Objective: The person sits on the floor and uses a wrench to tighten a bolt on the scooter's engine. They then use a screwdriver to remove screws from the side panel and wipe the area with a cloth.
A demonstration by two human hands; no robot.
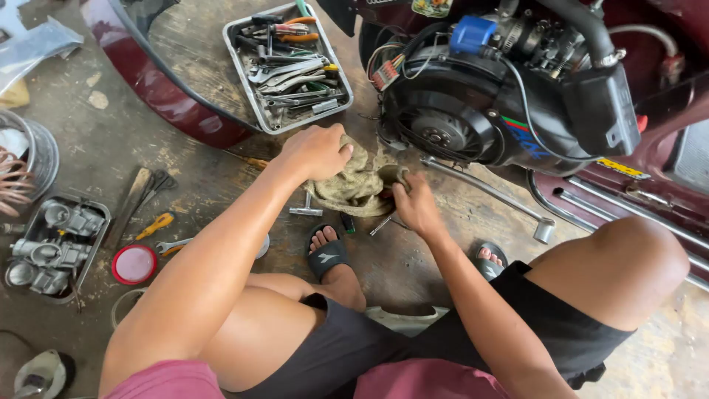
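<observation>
My left hand (pixel 317 150) is closed on the top of a dirty khaki rag (pixel 358 185) lying on the floor below a scooter's black engine (pixel 473 111). My right hand (pixel 415 203) grips the rag's right edge, fingers pinched into the cloth. A T-shaped metal tool (pixel 306 207) lies just left of the rag, and small tools (pixel 382 224) lie under its lower edge. My sandalled feet (pixel 326 251) are planted just below.
A metal tray of wrenches and pliers (pixel 288 66) sits behind the rag. Left are a tray of carburettor parts (pixel 55 247), a red lid (pixel 134 264), a yellow-handled screwdriver (pixel 155 224) and a maroon body panel (pixel 162 89). A long bar (pixel 487 191) lies right.
</observation>
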